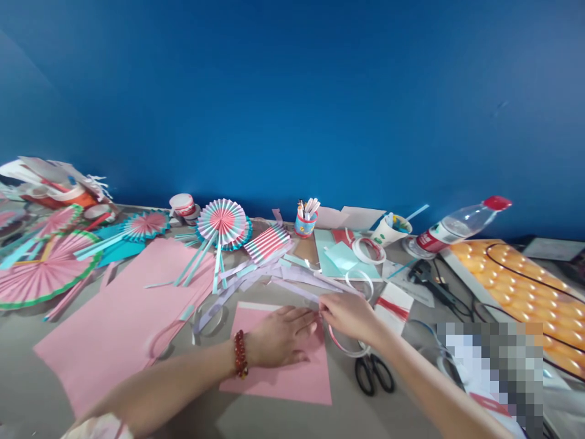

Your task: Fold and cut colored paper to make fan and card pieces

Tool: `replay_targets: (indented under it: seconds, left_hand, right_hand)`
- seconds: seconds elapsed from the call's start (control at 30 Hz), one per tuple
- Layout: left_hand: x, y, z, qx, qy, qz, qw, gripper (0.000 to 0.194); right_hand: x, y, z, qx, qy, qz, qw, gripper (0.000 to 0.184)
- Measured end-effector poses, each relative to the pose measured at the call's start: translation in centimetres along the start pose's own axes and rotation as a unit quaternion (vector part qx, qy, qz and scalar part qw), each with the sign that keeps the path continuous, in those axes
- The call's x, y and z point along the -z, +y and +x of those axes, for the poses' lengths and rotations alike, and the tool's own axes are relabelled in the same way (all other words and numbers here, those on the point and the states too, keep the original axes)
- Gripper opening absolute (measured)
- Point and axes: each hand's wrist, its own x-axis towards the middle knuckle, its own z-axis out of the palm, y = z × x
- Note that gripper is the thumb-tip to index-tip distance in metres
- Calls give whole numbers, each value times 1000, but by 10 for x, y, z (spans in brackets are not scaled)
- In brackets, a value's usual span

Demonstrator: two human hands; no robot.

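**Listener:** What can't be made out?

**Me:** The fingertips of my right hand, for one. They curl down past the knuckles at the upper right of a pink sheet, so I cannot tell whether that grip is pinching anything. The blades of the black-handled scissors are hidden too; only the handles show plainly, just below a tape ring near my right wrist. At lower right, a blocky mosaic masks part of the surface. My left sleeve is cut off by the bottom edge.

**Listener:** And your arms?

**Me:** Both reach forward from the lower corners and nearly meet. My left hand lies palm down on the sheet, fingers extended to the right, its grip released and only resting there. A red beaded bracelet circles that wrist. My right forearm slants in from lower right, wrist bent, hand turned leftward.

**Listener:** Where's the sheet?

**Me:** On the surface in front of me, beneath my left hand, a white strip along its far edge.
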Motion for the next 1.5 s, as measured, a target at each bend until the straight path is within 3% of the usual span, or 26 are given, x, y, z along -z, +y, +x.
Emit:
replay_targets:
  seconds: [0.6,0.83,1.0,1.13,1.33,1.4,1.5]
  left_hand:
    - [1,1,4,-37,-10,129,991,75]
    - [-1,5,3,-28,-5,127,992,76]
    - [0,2,-2,-35,13,84,996,73]
    - [5,3,1,-24,2,43,999,71]
    - [11,18,2,-15,-21,1,1000,63]
    - [16,25,-3,5,9,-33,999,55]
    - [30,36,-14,81,106,-156,979,37]
  right_hand:
    - [-17,-12,-5,-9,32,-44,998,17]
    - [-32,0,-25,-30,129,31,991,23]
    - [-26,24,-49,-50,237,127,962,27]
    - [-22,29,-61,-41,229,201,951,24]
    - [-16,13,-69,1,218,271,937,24]
    - [-12,7,-74,26,233,269,934,24]
    - [-8,-5,-83,69,237,263,932,24]
